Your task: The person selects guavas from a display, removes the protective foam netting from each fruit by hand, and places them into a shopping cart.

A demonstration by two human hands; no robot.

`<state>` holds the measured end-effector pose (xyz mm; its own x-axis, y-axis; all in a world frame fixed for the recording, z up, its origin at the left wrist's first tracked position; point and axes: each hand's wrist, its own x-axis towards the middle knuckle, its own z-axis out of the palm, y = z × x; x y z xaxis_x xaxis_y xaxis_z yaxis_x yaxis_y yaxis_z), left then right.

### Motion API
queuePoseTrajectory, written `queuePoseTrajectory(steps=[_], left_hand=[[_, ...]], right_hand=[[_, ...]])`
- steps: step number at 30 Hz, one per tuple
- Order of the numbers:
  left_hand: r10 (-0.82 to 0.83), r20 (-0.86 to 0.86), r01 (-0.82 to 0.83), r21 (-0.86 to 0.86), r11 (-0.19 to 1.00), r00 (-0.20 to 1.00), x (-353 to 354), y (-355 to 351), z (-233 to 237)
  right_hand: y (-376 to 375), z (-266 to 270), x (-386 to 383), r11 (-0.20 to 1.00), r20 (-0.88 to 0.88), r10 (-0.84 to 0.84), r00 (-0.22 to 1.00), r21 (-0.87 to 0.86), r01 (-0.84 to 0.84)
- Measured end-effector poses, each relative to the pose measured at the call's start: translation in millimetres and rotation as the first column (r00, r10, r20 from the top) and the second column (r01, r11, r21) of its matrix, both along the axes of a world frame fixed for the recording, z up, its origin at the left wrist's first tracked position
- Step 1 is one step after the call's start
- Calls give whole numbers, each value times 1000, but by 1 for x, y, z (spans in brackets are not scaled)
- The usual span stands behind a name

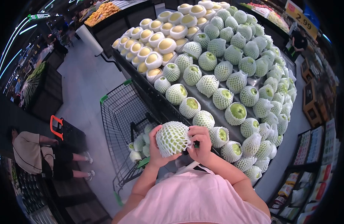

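A round green fruit [172, 139] in a white foam net is held in front of my chest. My left hand [156, 149] is wrapped round its left side and underside. On its right side, my right hand [199, 142] has its fingers bent and pinched at the gathered edge of the foam net [187, 139]. More netted green fruits [231, 110] lie on the sloped display just beyond my hands. Below and left of the held fruit, several netted fruits [140, 145] sit in the shopping cart [118, 108].
Yellow fruits [153, 59] in white foam cups fill the display's far left. A plastic bag roll [89, 40] stands at its corner. At left, a person [32, 153] is beside a dark basket with an orange handle [56, 127]. Shelves of packaged goods [295, 183] line the right.
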<state>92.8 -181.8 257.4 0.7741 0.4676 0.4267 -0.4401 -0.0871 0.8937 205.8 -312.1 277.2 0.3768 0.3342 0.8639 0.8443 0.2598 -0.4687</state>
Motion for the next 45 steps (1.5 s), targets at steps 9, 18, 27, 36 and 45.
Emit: queuePoseTrajectory(steps=[9, 18, 27, 36, 45], left_hand=[[104, -3, -104, -153, 983, 995, 3, -9, 7], [50, 31, -28, -498, 867, 998, 8, -16, 2], [-446, 536, 549, -828, -113, 717, 5, 18, -20], [-547, -63, 322, -749, 579, 835, -7, 15, -44], [-501, 58, 335, -809, 483, 863, -11, 22, -27]], right_hand=[[5, 3, 0, 971, -41, -151, 988, -191, 141], [6, -7, 0, 986, 256, -91, 962, -114, 124], [-8, 34, 18, 966, -177, 78, 981, -229, -118], [-1, 20, 11, 837, -423, 194, 885, -399, -374], [-3, 22, 5, 866, -415, 85, 906, -419, -273]])
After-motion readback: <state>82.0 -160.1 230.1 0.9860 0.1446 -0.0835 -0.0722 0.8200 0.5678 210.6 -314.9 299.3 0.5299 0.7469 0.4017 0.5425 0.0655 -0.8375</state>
